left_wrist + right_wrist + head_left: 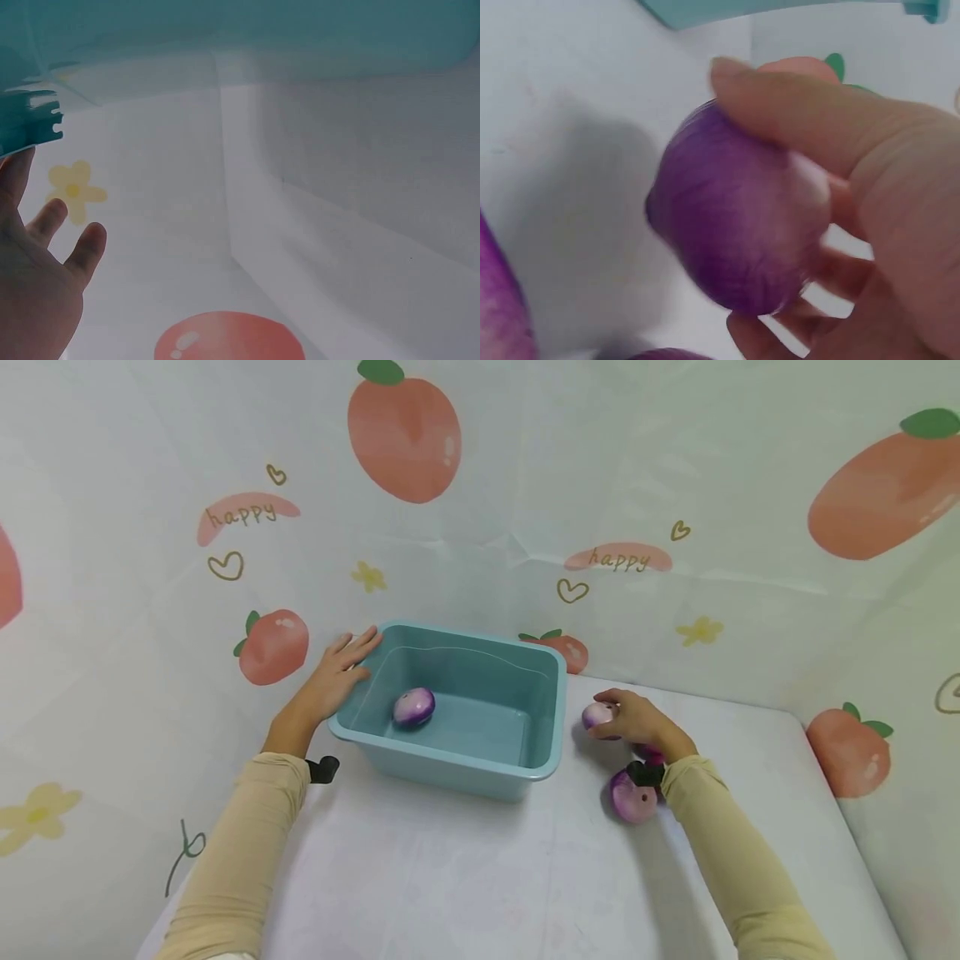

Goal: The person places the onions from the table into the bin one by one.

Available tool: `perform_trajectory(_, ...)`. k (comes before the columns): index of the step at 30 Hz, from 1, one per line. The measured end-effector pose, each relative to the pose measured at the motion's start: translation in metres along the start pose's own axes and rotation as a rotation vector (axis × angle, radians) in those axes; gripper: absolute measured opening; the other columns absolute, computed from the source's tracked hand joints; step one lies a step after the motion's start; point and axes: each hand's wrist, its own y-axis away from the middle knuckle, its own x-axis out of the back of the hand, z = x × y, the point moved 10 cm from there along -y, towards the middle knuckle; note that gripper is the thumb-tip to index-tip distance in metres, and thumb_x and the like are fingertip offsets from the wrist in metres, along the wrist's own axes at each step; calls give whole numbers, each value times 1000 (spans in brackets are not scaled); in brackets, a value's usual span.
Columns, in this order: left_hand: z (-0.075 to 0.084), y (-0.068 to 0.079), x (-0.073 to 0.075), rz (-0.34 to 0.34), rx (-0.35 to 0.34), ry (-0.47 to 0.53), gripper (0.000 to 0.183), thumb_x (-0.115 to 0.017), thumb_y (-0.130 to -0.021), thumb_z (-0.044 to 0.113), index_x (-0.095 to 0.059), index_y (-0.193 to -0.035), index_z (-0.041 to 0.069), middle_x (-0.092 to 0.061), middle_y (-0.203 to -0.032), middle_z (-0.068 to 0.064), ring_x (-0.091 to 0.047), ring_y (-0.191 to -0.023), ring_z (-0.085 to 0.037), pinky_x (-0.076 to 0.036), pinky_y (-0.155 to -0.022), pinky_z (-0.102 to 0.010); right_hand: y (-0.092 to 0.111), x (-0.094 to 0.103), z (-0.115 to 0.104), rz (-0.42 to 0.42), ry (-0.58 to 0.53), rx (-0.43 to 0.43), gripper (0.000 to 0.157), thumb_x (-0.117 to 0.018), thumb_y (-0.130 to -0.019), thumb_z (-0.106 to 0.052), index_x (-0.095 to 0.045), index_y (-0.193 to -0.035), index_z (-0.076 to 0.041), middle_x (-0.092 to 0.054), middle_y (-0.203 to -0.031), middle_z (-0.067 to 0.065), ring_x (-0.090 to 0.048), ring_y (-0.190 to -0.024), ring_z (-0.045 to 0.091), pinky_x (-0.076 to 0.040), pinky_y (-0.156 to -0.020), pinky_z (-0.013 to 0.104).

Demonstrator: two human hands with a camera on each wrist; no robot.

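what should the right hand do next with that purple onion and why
Probably lift the purple onion over the rim into the teal tub. The right hand already grips it beside the tub, one onion lies inside, and the left hand steadies the tub's far corner.

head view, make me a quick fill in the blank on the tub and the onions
1. The left hand rests on the ____ of the teal tub.
2. Inside the tub lies ____ purple onion.
3. The right hand grips an onion that is ____ the tub.
4. Another onion lies on the table next to the right ____.

Missing words: rim; one; outside; wrist
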Motion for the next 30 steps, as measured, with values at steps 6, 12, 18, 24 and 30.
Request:
perform_trajectory(6, -1, 1, 1, -6, -1, -6, 63, -41, -102, 21, -27, -161, 38, -13, -171, 18, 4, -162, -32, -9, -119, -77, 5, 27, -26, 94, -64, 85, 78, -82, -84, -36, -49, -148, -5, -51, -148, 21, -53, -125, 36, -44, -109, 56)
perform_trajectory(12, -3, 1, 1, -2, 0, -8, 62, -41, -102, 22, -27, -160, 39, -13, -171, 19, 4, -162, -32, -9, -119, -76, 14, 52, -56, 137, -111, 135, 81, -83, -84, -42, -47, -149, -9, -55, -140, 16, -60, -113, 31, -52, -94, 40)
perform_trajectory(18, -3, -1, 1, 0, 1, -11, 62, -42, -102, 23, -27, -160, 40, -14, -171, 19, 4, -162, -31, -9, -120, -76, 21, 75, -90, 187, -126, 193, 78, -83, -84, -40, -48, -149, -12, -56, -139, 12, -58, -113, 29, -51, -91, 37)
perform_trajectory(24, -3, -1, 1, 10, 7, -7, 62, -42, -102, 23, -28, -160, 38, -14, -171, 19, 3, -162, -31, -8, -120, -76, 16, 88, -135, 199, -103, 293, 77, -84, -83, -37, -51, -148, -13, -56, -142, 8, -57, -114, 26, -50, -93, 40)
perform_trajectory(30, -5, -1, 1, 7, 21, -4, 62, -42, -102, 22, -28, -160, 40, -14, -170, 22, 3, -162, -28, -8, -121, -75, 12, 87, -184, 158, -145, 385, 75, -86, -81, -35, -53, -146, -16, -59, -132, 5, -61, -105, 22, -58, -80, 34)
